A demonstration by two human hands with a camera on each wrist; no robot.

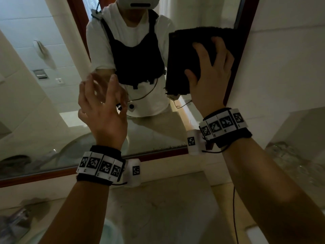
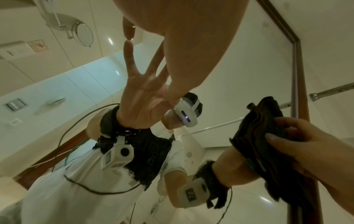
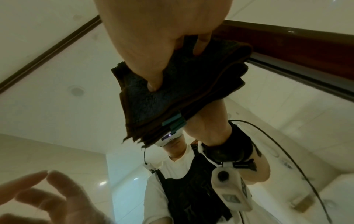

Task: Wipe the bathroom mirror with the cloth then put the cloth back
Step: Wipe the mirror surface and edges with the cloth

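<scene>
Cream tiles and a red-brown frame border the bathroom mirror, which hangs above a pale tabletop. At about 1 o'clock the right hand presses a dark folded cloth flat on the glass with spread fingers, just beside the frame's right side. Toward 9 o'clock the left hand holds nothing, its fingers loosely spread, one fingertip meeting its reflection.

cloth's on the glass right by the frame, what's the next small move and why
Probably slide the cloth leftward across the mirror. The right hand presses it on the glass beside the right frame, so no room remains that way, and most of the glass lies to its left. The left hand holds nothing.
</scene>
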